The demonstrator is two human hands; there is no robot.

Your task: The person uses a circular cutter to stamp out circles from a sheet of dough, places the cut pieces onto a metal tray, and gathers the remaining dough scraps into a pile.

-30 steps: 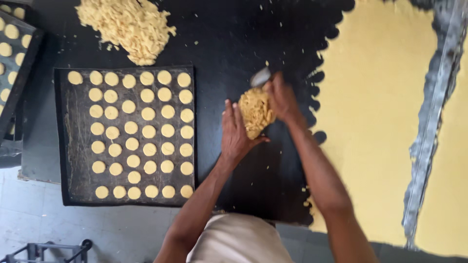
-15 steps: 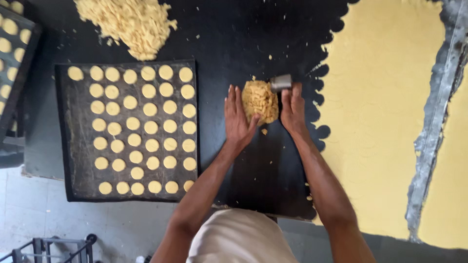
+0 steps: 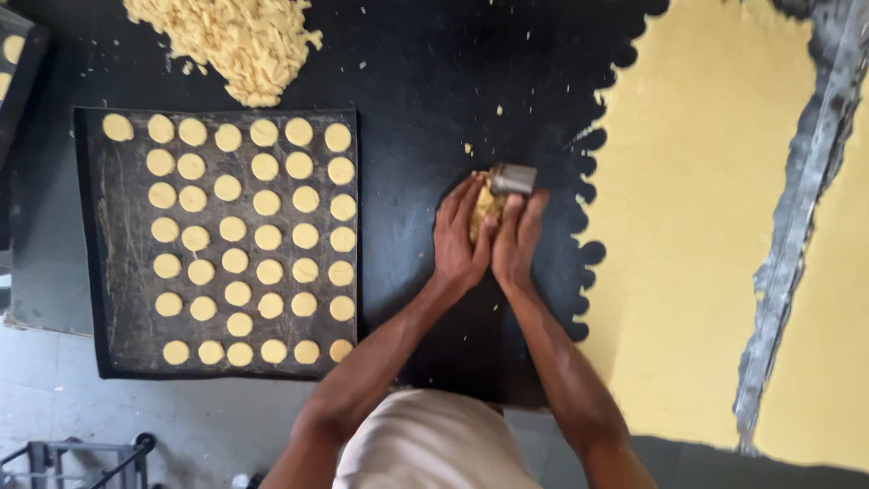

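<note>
- Tray (image 3: 127, 358) left of hands was nearly filled w/ dough rounds (image 3: 267, 237).
- Scrap lump (image 3: 486, 206) was pressed between left hand (image 3: 460, 240) & right hand (image 3: 518, 237); both cupped shut on it, metal cutter (image 3: 513, 178) touching right fingertips.
- Dough sheet (image 3: 697, 226) right of hands was mostly uncut.

Between your palms you are pressing a clump of dough scraps (image 3: 486, 206): pale yellow, ragged and crumbly, squeezed into a narrow upright wad on the black worktop. Only a strip of it is showing between your hands, toward twelve o'clock. Touching its upper edge at about one o'clock, a small round metal cutter (image 3: 512, 178) is lying tilted on its side, dull silver, open mouth facing sideways.
</note>
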